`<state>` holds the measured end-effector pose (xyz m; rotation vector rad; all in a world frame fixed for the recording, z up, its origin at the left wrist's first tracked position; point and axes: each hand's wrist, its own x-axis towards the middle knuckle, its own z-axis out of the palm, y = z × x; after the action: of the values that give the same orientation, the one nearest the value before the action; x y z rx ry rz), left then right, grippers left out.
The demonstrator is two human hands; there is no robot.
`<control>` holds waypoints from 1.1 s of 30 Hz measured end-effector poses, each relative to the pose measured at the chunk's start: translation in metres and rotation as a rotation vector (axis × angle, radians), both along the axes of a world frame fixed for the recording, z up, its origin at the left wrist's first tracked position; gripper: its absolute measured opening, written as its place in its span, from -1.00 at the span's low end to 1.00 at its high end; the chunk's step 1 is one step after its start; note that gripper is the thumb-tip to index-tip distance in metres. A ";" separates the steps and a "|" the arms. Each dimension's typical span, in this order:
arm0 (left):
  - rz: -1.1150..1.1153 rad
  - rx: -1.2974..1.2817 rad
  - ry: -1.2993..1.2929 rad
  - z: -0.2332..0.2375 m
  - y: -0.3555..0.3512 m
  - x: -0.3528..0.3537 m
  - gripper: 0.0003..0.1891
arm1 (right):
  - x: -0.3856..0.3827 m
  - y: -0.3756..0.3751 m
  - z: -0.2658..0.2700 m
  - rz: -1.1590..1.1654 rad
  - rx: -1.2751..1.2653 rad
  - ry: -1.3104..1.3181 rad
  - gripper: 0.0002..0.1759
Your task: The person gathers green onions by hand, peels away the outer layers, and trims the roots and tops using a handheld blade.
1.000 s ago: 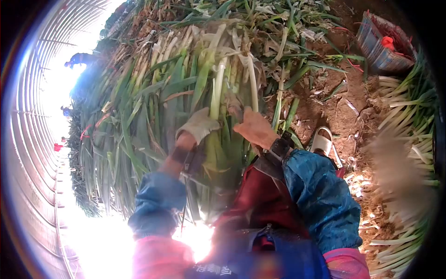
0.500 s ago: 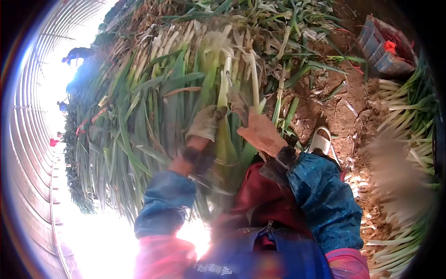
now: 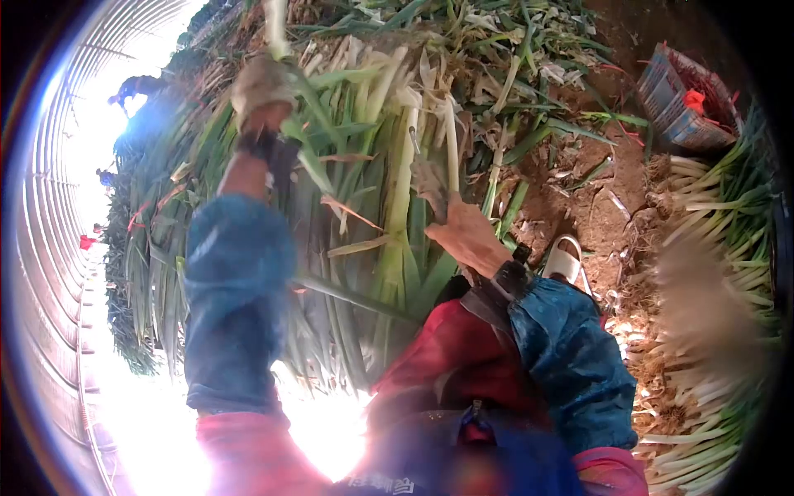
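Note:
My left hand (image 3: 263, 93), in a dirty light glove, is closed around a long green onion (image 3: 276, 26) at the upper left. The onion's white end points up past the fist, and its green leaves trail down to the right. My right hand (image 3: 471, 238), in an orange-tan glove, grips a grey tool (image 3: 428, 183) with a thin metal nozzle; it looks like an air blow gun. The nozzle points up over the big heap of green onions (image 3: 401, 211). Motion blurs my left hand slightly.
Trimmed white-stalked onions (image 3: 718, 194) lie in a row on the right. A plastic crate (image 3: 682, 112) holding red ties stands at the upper right. Brown soil (image 3: 595, 202) with scraps lies between. Another person (image 3: 139, 87) is at the far left, beside the curved greenhouse wall (image 3: 58, 273).
My left hand has moved up and left from beside the nozzle, carrying the onion over the heap. My right hand with the tool has hardly moved.

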<state>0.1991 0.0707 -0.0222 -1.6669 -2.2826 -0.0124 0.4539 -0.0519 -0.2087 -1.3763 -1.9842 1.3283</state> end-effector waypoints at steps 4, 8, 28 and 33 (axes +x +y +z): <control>-0.034 0.325 0.358 0.007 0.017 0.024 -0.44 | -0.005 0.028 -0.009 -0.140 -0.004 0.030 -0.50; -0.405 -0.007 -0.016 -0.110 -0.042 0.074 -0.53 | -0.004 0.040 -0.003 -0.209 -0.043 0.082 -0.47; 0.151 -0.446 -0.647 -0.178 -0.163 0.040 -0.49 | -0.023 -0.010 0.019 -0.005 -0.121 -0.022 -0.44; 0.135 -0.424 -0.808 -0.172 -0.176 0.038 -0.50 | -0.033 0.006 -0.008 -0.057 -0.077 0.024 -0.42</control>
<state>0.2368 -0.1054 -0.1942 -1.9484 -3.1711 -0.2244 0.4209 -0.0460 -0.2168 -1.4332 -1.8823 1.4017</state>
